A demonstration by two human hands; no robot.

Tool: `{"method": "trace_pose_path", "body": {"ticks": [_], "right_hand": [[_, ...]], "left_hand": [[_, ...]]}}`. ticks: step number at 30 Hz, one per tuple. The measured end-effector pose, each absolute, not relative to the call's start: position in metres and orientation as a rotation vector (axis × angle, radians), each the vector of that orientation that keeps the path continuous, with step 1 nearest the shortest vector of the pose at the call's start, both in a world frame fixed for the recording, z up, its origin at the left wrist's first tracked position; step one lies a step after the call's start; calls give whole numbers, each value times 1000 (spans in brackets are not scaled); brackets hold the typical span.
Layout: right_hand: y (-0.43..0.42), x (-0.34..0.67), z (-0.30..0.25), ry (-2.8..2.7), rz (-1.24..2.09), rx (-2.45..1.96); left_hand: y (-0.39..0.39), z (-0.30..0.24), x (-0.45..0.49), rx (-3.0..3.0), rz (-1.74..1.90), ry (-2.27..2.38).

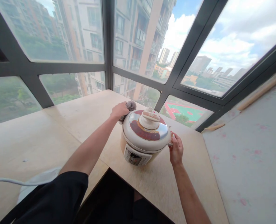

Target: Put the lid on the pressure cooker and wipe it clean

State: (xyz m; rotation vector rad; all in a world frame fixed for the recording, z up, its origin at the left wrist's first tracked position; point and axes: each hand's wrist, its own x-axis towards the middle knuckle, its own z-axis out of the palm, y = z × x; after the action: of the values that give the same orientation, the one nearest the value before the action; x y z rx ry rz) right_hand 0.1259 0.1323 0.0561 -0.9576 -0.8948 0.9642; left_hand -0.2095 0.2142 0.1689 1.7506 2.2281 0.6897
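An electric pressure cooker [138, 140] with a cream body and a shiny, partly red-brown lid [144, 135] stands upright on the wooden surface. Its control panel [136, 157] faces me. My left hand [120, 110] is closed around a bunched, fuzzy grey cloth [131, 105], at the far left side of the cooker by the lid's rim. The cloth's lower part is partly hidden behind my hand and the lid. On the other side, my right hand [176, 149] grips the cooker's side handle [170, 143].
The pale wooden surface [65, 124] has a cut-out front edge near my body. A white cable [16, 181] and a whitish sheet [35, 182] lie at left. Grey-framed windows [108, 46] stand behind; a flower-patterned wall [250, 161] borders the right.
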Motion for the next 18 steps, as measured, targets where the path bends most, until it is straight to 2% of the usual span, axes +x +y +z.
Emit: {"method": "trace_pose_path", "body": {"ticks": [6, 12, 18], "right_hand": [[131, 126, 56, -917, 956, -959], [134, 122, 52, -941, 901, -940], [139, 124, 45, -970, 851, -932]], "left_hand": [[207, 165, -200, 1746, 773, 2279], [160, 150, -191, 1491, 1269, 2448], [110, 112, -174, 1233, 1812, 2278]]}}
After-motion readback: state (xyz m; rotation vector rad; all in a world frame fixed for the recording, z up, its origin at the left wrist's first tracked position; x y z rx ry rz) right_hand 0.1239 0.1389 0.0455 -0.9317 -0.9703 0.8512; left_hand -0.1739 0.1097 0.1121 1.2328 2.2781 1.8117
